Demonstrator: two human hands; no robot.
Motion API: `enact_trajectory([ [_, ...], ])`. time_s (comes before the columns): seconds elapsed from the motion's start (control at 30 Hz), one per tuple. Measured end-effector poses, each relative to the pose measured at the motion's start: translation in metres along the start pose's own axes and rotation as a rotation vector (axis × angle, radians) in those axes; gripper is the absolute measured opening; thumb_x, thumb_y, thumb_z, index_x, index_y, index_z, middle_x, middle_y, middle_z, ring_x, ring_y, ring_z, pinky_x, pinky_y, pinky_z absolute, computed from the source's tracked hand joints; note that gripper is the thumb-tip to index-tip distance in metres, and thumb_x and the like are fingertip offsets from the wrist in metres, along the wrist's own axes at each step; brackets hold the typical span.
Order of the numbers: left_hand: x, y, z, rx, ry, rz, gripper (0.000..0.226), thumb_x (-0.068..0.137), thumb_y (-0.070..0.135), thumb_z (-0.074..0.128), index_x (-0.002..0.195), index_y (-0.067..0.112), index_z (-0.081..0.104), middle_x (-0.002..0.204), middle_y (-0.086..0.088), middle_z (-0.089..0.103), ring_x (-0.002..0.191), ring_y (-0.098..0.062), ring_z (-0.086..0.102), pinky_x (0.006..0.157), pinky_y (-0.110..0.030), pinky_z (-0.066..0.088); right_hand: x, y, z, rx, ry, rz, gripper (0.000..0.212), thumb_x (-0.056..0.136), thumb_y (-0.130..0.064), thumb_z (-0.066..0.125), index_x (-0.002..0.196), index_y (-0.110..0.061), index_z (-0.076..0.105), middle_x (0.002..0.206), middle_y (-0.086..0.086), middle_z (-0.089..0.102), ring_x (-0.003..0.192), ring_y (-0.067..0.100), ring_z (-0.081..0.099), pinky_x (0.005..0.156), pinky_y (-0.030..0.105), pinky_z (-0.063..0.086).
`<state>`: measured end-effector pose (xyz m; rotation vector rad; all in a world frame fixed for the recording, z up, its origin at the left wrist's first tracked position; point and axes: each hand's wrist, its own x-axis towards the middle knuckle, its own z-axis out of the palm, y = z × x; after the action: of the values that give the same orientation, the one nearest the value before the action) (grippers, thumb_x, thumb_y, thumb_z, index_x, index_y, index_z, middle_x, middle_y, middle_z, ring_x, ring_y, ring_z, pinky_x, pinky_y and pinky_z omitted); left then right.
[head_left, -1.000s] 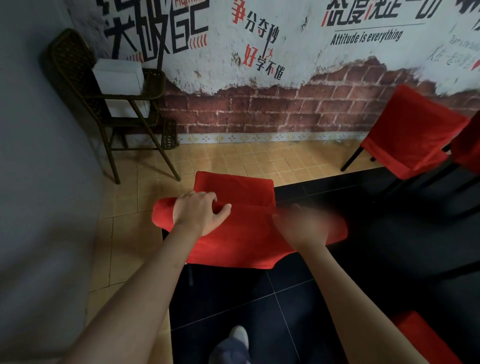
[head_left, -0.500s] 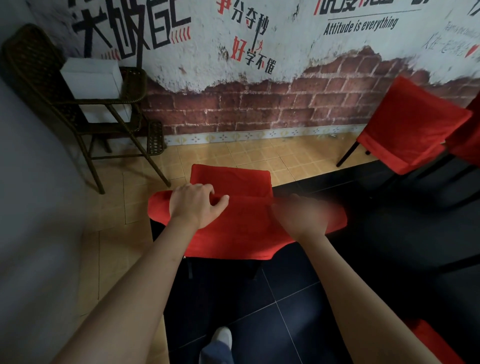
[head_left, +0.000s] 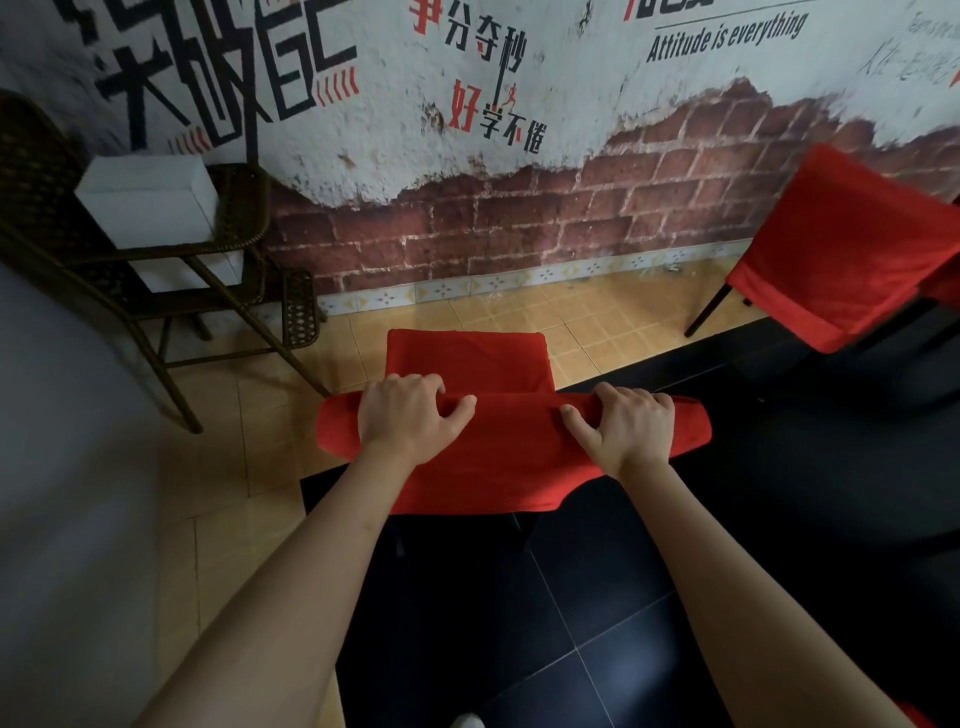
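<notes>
A chair in a red fabric cover stands just in front of me, seen from behind its backrest. The seat shows beyond the backrest top. My left hand grips the top of the covered backrest on the left, fingers curled over the far side and thumb on the near side. My right hand grips the same top edge on the right in the same way. The chair's legs are mostly hidden in the dark below.
A dark wicker chair holding a white box stands at the back left. A second red-covered chair stands at the right. A brick-print wall runs behind. A grey wall lies close on my left.
My right hand has come to rest gripping the backrest top and is now sharp instead of blurred. The view has tilted down a little. My left hand keeps its grip.
</notes>
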<state>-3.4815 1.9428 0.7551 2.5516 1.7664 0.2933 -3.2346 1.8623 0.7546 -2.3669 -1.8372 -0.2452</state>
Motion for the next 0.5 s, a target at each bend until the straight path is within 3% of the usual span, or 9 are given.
enact_trajectory([
  [0.2, 0.012, -0.008, 0.002, -0.01, -0.003, 0.026, 0.06, 0.085, 0.071, 0.03, 0.1, 0.027, 0.068, 0.087, 0.006, 0.069, 0.084, -0.017, 0.064, 0.067, -0.03, 0.041, 0.013, -0.004, 0.001, -0.005, -0.063, 0.019, 0.083, 0.074, -0.082, 0.002, 0.065, -0.016, 0.052, 0.058, -0.001, 0.052, 0.059, 0.019, 0.051, 0.08, 0.038, 0.039],
  [0.5, -0.002, -0.022, 0.0, -0.053, -0.022, 0.116, 0.06, 0.085, 0.071, 0.033, 0.103, 0.026, 0.068, 0.094, 0.005, 0.071, 0.089, -0.017, 0.065, 0.079, -0.033, 0.046, -0.026, -0.025, -0.01, -0.047, -0.095, 0.143, 0.089, 0.07, -0.085, -0.007, 0.065, -0.018, 0.05, 0.053, -0.003, 0.045, 0.056, 0.017, 0.047, 0.077, 0.036, 0.036],
])
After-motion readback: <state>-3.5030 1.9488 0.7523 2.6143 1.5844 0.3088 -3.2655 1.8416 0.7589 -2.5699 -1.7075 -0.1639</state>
